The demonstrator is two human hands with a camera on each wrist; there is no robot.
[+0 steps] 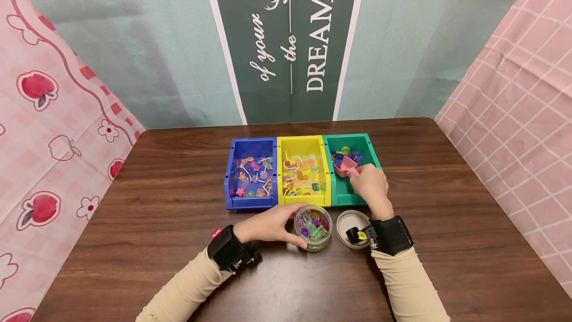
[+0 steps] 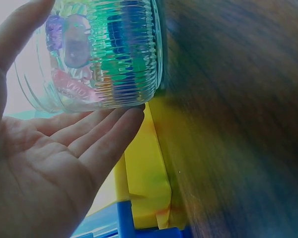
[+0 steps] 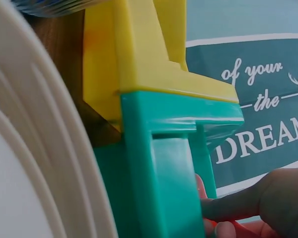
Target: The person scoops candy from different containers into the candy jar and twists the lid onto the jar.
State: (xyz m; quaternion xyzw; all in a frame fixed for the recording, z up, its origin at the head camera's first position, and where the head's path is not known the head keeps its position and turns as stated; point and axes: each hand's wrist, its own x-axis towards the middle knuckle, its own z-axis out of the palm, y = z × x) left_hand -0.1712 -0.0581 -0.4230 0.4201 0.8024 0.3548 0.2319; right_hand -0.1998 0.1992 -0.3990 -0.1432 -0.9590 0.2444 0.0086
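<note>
A clear ribbed glass jar [image 1: 313, 227] with coloured trinkets inside stands on the brown table [image 1: 147, 202]. My left hand [image 1: 270, 224] cups its side; the left wrist view shows the jar [image 2: 102, 54] with straight fingers [image 2: 104, 139] under it and the thumb across the top. My right hand [image 1: 370, 184] grips the handle of a small pink scoop [image 1: 345, 165] inside the green bin [image 1: 346, 195]. In the right wrist view the green bin [image 3: 164, 168] fills the middle, with part of the right hand [image 3: 258, 203] behind it.
A blue bin [image 1: 250, 173] and a yellow bin [image 1: 304, 170], both with coloured trinkets, stand left of the green one. A round jar lid [image 1: 350, 221] lies beside the jar. Fabric walls and a green poster [image 1: 288, 39] surround the table.
</note>
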